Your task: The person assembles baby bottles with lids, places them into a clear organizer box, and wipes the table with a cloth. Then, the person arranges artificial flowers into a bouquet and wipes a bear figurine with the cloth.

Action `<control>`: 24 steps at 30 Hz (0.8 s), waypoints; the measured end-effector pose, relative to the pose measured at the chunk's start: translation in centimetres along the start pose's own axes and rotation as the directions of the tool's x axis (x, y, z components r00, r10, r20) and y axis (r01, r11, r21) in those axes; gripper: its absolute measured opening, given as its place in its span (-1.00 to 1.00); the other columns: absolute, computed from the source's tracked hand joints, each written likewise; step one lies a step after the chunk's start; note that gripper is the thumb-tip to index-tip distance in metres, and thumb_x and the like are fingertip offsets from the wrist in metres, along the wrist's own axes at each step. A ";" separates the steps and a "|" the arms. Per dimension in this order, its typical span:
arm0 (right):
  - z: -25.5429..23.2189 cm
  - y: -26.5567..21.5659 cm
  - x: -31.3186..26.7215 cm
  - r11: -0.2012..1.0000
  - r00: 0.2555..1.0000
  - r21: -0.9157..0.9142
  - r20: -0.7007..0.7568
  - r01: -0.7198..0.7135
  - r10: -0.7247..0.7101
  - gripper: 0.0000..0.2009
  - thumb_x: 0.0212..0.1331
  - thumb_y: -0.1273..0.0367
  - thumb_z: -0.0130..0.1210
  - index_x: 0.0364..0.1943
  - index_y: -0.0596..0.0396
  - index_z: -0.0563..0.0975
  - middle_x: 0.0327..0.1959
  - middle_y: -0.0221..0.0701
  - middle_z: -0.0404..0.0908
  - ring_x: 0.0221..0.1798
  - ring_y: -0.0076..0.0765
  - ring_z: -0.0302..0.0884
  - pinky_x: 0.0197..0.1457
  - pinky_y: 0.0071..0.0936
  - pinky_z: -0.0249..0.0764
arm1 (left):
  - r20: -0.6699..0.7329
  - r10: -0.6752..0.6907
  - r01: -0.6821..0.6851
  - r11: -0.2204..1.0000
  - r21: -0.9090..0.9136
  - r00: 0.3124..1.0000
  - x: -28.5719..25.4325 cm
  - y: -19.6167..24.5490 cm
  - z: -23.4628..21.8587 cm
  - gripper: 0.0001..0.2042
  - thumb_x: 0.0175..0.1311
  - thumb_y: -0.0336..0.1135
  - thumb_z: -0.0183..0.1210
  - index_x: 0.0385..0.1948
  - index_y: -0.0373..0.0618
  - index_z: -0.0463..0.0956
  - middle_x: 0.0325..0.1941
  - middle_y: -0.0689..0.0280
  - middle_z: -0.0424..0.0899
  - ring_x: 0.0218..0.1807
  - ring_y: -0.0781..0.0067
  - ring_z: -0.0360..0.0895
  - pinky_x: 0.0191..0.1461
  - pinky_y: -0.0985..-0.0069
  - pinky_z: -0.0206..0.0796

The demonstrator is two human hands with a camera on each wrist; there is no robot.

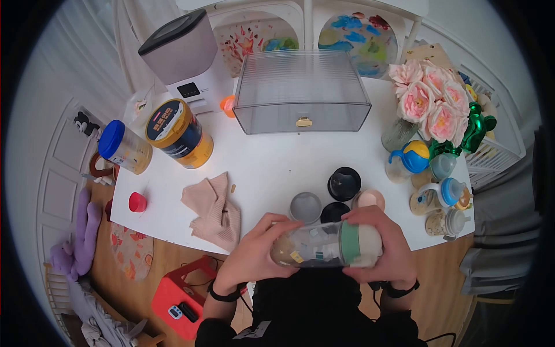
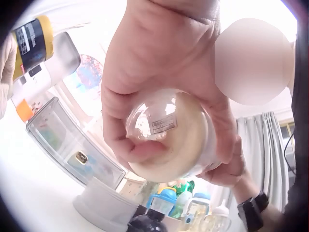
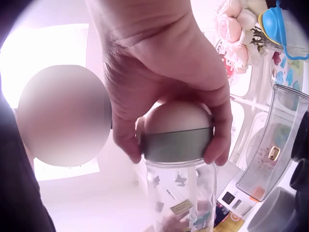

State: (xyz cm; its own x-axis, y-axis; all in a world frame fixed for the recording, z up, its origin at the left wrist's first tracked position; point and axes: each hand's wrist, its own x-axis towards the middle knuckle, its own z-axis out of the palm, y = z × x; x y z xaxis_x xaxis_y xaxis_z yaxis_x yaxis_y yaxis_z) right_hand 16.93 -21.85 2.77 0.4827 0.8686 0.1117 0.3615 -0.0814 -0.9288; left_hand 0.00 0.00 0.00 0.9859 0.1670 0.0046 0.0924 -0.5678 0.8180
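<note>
A clear bottle [image 1: 315, 247] with a green collar [image 1: 350, 244] and a pale domed top lies sideways between both hands, above the table's front edge. My left hand [image 1: 258, 248] grips its base end; in the left wrist view the fingers of that hand [image 2: 164, 63] curl round the rounded clear base [image 2: 169, 135]. With my right hand [image 1: 384, 246] I grip the collar and top; the right wrist view shows that hand [image 3: 169, 72] with fingertips on both sides of the green collar [image 3: 178, 145]. Small printed marks and a label show on the clear wall.
Black lids [image 1: 344, 183], a grey cup [image 1: 305, 207] and a pink round piece [image 1: 370, 199] stand just beyond the bottle. A pink cloth [image 1: 214, 214] lies left. Farther back are a clear box [image 1: 300, 87], tubs [image 1: 180, 133] and flowers [image 1: 430, 101]; several baby bottles [image 1: 445, 194] stand right.
</note>
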 end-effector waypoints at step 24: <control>-2.7 0.6 -0.1 0.954 0.939 -0.118 -0.181 0.274 -0.292 -0.41 -0.49 0.49 0.37 -0.12 0.03 0.52 0.05 -0.14 0.50 0.10 -0.02 0.49 0.15 -0.18 0.42 | -0.018 -0.153 0.117 0.825 -0.552 0.988 -1.8 -5.1 -1.6 -0.21 -0.20 -0.46 0.56 0.22 -0.18 0.39 0.22 0.30 0.47 0.28 0.45 0.36 0.39 0.48 0.10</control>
State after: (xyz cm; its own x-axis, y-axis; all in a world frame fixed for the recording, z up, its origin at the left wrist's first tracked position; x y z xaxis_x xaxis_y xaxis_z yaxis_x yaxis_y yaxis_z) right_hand 19.27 -23.34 3.17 0.4921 0.7509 0.4404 0.5714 0.1031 -0.8142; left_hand -2.50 3.82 -3.25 0.9575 0.2667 -0.1099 0.1151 -0.0040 0.9933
